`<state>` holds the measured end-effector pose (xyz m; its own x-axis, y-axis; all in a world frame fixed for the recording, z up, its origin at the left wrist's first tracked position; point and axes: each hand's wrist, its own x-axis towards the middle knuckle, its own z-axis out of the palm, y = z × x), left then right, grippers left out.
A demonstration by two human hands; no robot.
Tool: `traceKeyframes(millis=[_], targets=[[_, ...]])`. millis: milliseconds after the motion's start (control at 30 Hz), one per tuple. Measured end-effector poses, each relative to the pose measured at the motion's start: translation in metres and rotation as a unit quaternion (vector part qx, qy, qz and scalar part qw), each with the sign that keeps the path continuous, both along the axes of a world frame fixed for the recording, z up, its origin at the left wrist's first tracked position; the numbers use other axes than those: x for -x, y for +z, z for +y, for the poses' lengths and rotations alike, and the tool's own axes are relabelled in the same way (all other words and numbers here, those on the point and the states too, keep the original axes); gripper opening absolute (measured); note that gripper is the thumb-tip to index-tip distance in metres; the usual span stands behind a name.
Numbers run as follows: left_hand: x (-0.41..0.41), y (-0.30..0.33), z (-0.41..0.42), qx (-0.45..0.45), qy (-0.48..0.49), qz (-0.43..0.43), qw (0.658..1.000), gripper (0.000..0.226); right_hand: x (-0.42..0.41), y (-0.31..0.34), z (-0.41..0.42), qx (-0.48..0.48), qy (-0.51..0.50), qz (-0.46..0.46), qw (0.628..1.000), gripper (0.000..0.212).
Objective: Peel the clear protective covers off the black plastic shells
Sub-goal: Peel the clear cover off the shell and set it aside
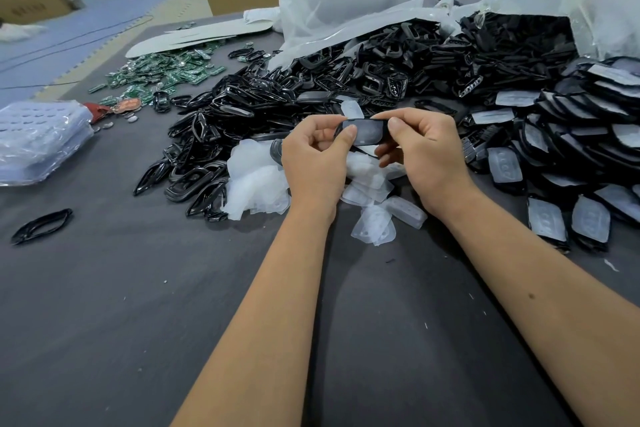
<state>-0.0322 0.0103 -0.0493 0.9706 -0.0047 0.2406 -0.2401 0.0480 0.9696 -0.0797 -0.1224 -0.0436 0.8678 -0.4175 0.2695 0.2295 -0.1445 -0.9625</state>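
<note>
Two hands met over one black shell (pixel 362 135) in the head view, held up above the grey table (pixel 138 305) and just over the heap of peeled clear covers (pixel 256 184). The shell lay between them with its long axis running left to right across the view, its broad face, the clear cover (pixel 367 135) on it, turned toward the camera. The left hand (pixel 313 156) pinched the shell's left end, thumb pressed on the front face and the other fingers curled behind. The right hand (pixel 424 146) pinched the right end, thumb at the upper right corner, fingers curled under the lower edge. Neither hand was plainly nearer; each held its own end. A peel would likely start from one short end and run along the long axis. The pile of still-covered shells (pixel 571 135) sat to the right, the stripped black frames (pixel 242 115) to the left.
</note>
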Motion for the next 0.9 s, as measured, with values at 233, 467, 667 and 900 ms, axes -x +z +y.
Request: traceKeyframes(millis=[233,467,667,900], targets=[[0.003,0.003,0.0,0.004,-0.013,0.001,1.0,0.012,0.003,-0.001,0.0,0.053,-0.024,-0.012,0.998,0.01],[0.003,0.002,0.001,-0.008,-0.034,0.004,0.999,0.015,0.002,-0.001,-0.002,0.093,-0.036,0.0,0.995,0.014],[0.002,0.004,0.001,0.051,-0.044,0.051,0.996,0.016,0.004,0.002,0.001,0.104,-0.009,-0.012,0.994,0.015],[-0.004,0.011,0.011,0.165,-0.047,0.156,0.973,0.013,0.008,0.003,0.01,0.299,-0.017,-0.076,0.951,0.031]])
